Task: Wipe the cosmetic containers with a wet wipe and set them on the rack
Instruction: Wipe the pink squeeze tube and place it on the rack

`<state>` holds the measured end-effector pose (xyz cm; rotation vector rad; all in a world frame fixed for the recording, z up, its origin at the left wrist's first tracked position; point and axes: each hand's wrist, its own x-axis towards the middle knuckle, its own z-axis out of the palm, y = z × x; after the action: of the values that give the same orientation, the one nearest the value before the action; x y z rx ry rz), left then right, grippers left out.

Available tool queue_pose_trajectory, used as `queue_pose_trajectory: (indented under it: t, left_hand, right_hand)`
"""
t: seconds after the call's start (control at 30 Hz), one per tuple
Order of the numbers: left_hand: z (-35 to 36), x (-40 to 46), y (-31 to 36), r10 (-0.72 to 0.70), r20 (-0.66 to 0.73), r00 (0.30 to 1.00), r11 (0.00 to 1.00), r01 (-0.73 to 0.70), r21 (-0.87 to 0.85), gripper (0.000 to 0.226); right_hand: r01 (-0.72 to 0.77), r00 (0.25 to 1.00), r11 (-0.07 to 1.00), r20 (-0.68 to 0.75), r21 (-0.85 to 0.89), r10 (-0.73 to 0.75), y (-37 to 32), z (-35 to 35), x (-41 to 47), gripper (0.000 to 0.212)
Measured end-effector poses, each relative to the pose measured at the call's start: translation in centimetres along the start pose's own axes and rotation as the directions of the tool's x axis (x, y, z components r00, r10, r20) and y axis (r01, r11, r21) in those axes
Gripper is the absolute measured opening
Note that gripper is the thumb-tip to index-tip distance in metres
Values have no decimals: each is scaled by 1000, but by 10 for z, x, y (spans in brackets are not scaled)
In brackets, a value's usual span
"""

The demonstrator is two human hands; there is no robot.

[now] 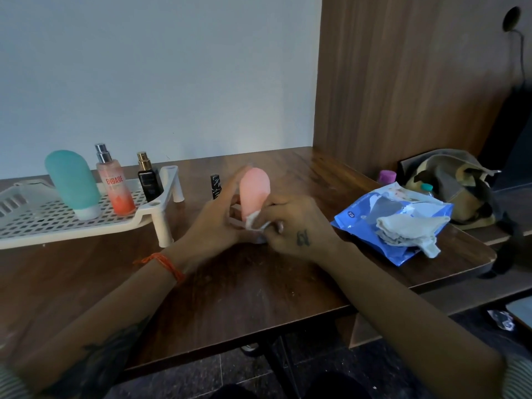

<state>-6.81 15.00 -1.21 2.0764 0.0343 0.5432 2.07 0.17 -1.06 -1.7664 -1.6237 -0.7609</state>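
At the middle of a wooden table (259,289), the left hand (218,223) curls around an upright pink bottle (254,191) to steady it, while the right hand (293,226) pinches a wet wipe (254,221) against its base; three containers stand on the rack (43,223) nearby

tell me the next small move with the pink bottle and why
Probably slide the wet wipe up the pink bottle: the right hand presses it only at the base while the left hand steadies the bottle, so the upper body looks unwiped.
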Motion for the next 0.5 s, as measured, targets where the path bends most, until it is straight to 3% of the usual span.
queue_pose_trajectory:
  t: [0.13, 0.27, 0.33, 0.5]
  left_hand:
    - [1, 1, -1, -4, -11, 1000, 1000, 4, -19, 116]
    - [0, -1, 0, -1, -5, 1000, 1000, 1, -18, 118]
    - [0, -1, 0, -6, -3, 1000, 1000, 6, -11, 118]
    - [1, 0, 1, 0, -7, 1000, 1000, 0, 5, 115]
  right_hand:
    - [-148, 976, 989, -160, 30, 150, 4, 1, 3, 18]
    - [-146, 987, 981, 84, 127, 136, 4, -2, -3, 12]
    - [-161, 982, 977, 123, 142, 144, 6, -4, -4, 10]
    - [-155, 963, 986, -215, 57, 164, 11, 3, 4, 22]
